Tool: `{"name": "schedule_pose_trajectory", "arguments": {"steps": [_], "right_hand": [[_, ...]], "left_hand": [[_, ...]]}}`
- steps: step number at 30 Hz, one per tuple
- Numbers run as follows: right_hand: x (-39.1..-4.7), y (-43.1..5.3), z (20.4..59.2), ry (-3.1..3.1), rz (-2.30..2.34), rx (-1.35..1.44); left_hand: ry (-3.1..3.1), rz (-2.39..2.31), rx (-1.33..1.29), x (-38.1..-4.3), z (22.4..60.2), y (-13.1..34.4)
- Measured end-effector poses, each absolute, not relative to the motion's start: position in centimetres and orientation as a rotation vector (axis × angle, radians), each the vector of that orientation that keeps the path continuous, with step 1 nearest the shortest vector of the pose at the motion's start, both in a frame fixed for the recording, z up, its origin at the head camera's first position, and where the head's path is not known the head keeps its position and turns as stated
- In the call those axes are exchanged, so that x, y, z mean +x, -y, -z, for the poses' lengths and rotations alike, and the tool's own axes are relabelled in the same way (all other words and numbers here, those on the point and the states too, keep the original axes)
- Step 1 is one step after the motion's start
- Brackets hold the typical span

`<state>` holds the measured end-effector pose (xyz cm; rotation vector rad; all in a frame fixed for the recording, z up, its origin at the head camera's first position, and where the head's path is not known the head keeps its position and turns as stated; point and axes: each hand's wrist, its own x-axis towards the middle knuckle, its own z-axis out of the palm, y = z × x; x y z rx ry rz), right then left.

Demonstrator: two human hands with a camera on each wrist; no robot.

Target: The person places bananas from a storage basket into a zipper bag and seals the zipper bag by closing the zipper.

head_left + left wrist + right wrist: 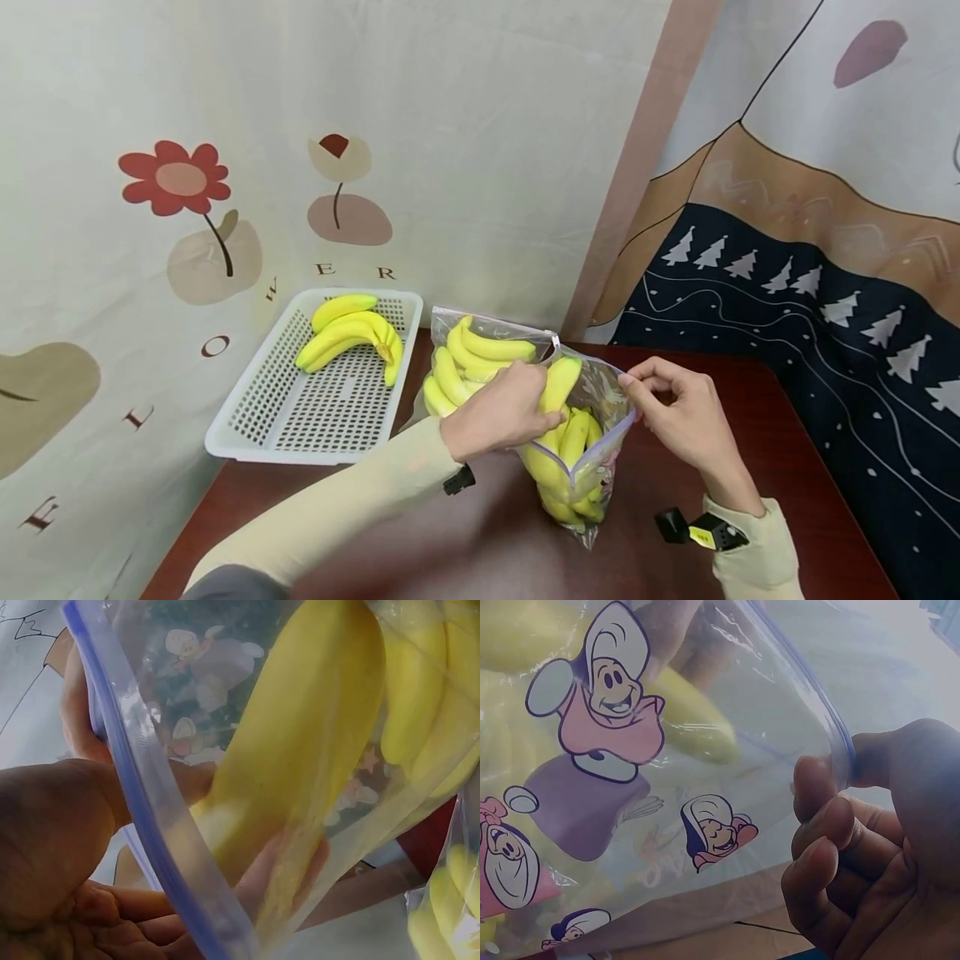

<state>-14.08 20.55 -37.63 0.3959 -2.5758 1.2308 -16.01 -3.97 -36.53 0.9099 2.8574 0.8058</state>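
Note:
A clear zip bag with a purple zip edge and cartoon print stands on the table, its mouth spread apart and several bananas inside. My left hand reaches in at the mouth and grips a banana, which tilts upward in the bag. In the left wrist view, thumb and fingers lie on either side of this banana, partly behind the plastic. On the right, my right hand pinches the bag's zip edge between thumb and forefinger. Its other fingers are curled in the right wrist view.
A second clear zip bag full of bananas lies just behind my left hand. Left of it, a white perforated basket holds several bananas. All stand on a dark red table, with printed curtains behind.

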Motion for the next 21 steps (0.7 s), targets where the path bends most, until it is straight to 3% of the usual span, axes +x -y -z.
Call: {"name": "schedule_pose_trajectory", "arguments": {"steps": [9, 17, 21], "right_hand": [[-14.1, -20.8, 37.6, 2.559, -1.247, 0.404], [-14.0, -21.2, 37.6, 2.556, -1.269, 0.415], [-14.0, -21.3, 37.5, 2.577, -1.24, 0.416]], "left_hand": [[-2.953, -1.189, 0.964, -16.2, 36.3, 4.9], [-3.021, -0.856, 0.583, -16.5, 36.9, 7.4], [-2.92, -0.742, 0.612, -16.8, 37.4, 8.3]]}}
